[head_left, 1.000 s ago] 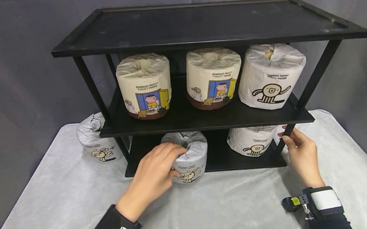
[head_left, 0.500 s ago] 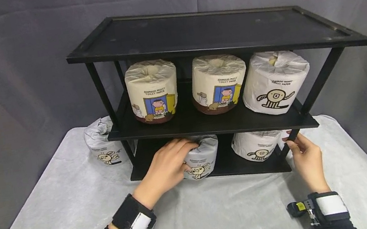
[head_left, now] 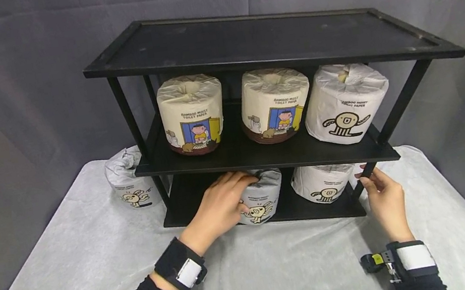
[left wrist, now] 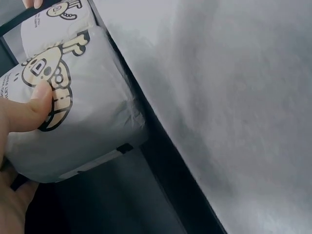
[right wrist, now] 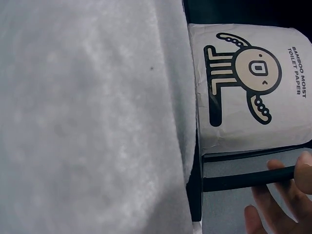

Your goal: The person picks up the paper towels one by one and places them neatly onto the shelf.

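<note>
My left hand (head_left: 219, 204) grips a grey-white wrapped toilet paper roll (head_left: 263, 199) at the middle of the rack's lower shelf. In the left wrist view, the thumb (left wrist: 39, 107) lies on the printed front of the roll (left wrist: 97, 97) while other fingers reach behind it. At the rack's right end, my right hand (head_left: 387, 202) holds the black front post (head_left: 367, 172) between thumb and fingers. The right wrist view shows that post (right wrist: 239, 180) beside a second white toilet paper roll (right wrist: 243, 131), which stands at the lower shelf's right end (head_left: 321, 184).
On the black rack's middle shelf (head_left: 234, 159) stand two cream rolls (head_left: 192, 116) and a white roll (head_left: 345, 103) tilted to the right. Above them is the rack's top board (head_left: 261, 35). Another grey-white roll (head_left: 129, 180) stands on the white cloth (head_left: 75, 268), left of the rack.
My left hand has moved the toilet paper roll rightward and back onto the lower shelf, towards the roll at the right. My right hand has kept its hold on the post.
</note>
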